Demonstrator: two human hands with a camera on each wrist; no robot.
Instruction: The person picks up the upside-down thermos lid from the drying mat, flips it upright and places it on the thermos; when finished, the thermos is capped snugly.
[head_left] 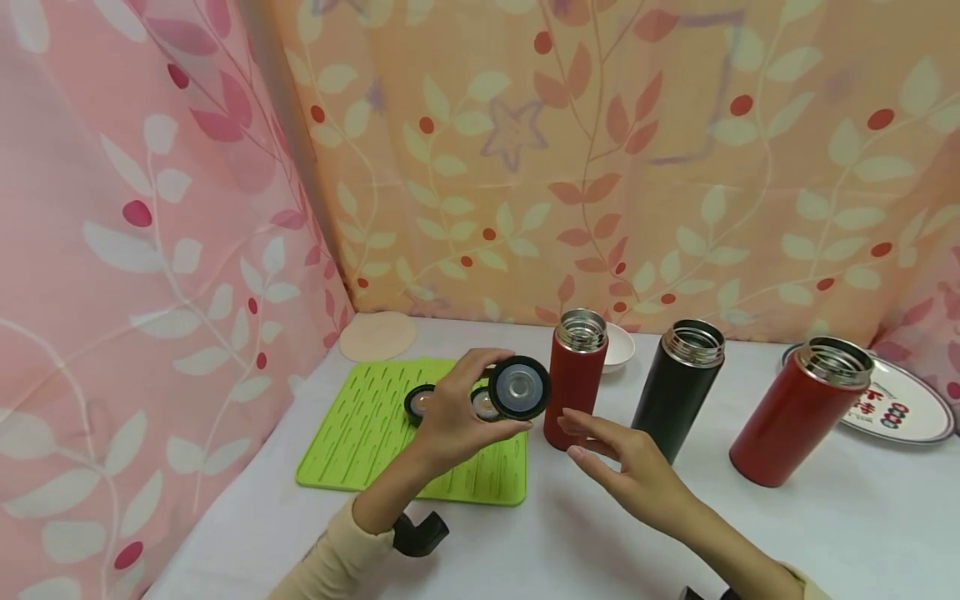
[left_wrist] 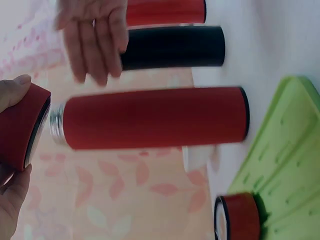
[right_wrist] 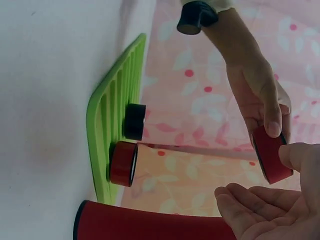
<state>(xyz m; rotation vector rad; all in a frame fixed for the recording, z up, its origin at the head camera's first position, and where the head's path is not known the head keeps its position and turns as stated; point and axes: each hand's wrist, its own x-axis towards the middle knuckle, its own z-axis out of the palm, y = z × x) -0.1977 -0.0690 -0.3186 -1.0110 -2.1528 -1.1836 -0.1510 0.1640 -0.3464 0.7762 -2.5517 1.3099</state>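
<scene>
My left hand (head_left: 450,417) grips a red flask lid (right_wrist: 271,159) between thumb and fingers, above the green drying mat (head_left: 360,450). The lid's dark-rimmed underside faces the head camera. To its right my right hand (head_left: 637,475) hangs in the air, fingers extended and holding nothing. In the head view a gap separates it from the lid. Just behind the hands stands a lidless red flask (head_left: 576,375) with a bare steel neck. A black flask (head_left: 678,392) and another red flask (head_left: 802,417), both uncapped, stand farther right. A black lid (right_wrist: 135,121) and a red lid (right_wrist: 123,163) sit on the mat.
Behind the near red flask is a white bowl (head_left: 618,350), partly hidden. An oval plate with printed lettering (head_left: 915,408) lies at the far right. A round beige disc (head_left: 377,335) lies at the back left. Patterned curtains (head_left: 450,208) bound the table.
</scene>
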